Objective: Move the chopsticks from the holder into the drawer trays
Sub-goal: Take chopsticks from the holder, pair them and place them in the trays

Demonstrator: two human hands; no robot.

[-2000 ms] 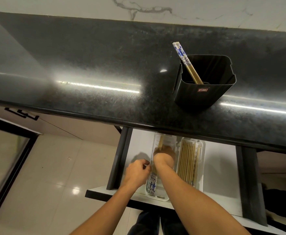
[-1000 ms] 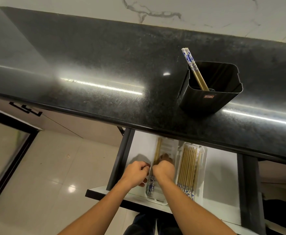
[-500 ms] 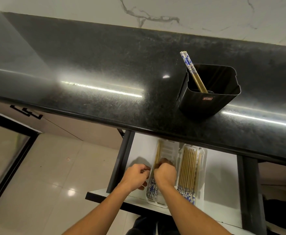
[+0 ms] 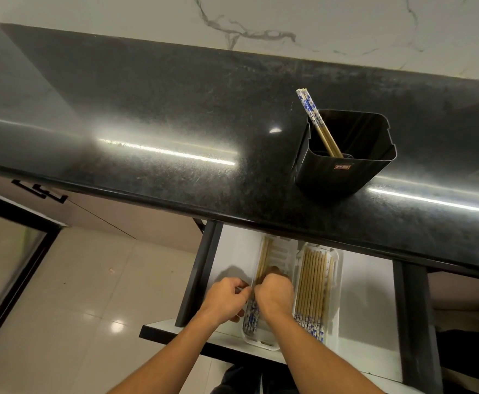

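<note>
A black holder (image 4: 343, 169) stands on the dark countertop, with a few chopsticks (image 4: 316, 122), blue-patterned at the top, leaning in its left corner. Below, the open white drawer (image 4: 360, 302) holds two white trays. The right tray (image 4: 336, 297) is lined with several chopsticks (image 4: 313, 285). In the left tray (image 4: 282, 251) lie a few chopsticks (image 4: 262, 258), and both my hands are over them. My right hand (image 4: 275, 294) is closed on these chopsticks. My left hand (image 4: 227, 300) pinches at them from the tray's left edge.
The black stone countertop (image 4: 147, 109) overhangs the back of the drawer. Dark drawer rails (image 4: 201, 268) run along both sides. Glossy floor tiles (image 4: 76, 294) lie to the left, and a marble wall (image 4: 261, 21) rises behind the counter.
My hands stay over the left tray and have slid a little toward me along its chopsticks. The holder and its chopsticks have not moved; only my head has shifted.
</note>
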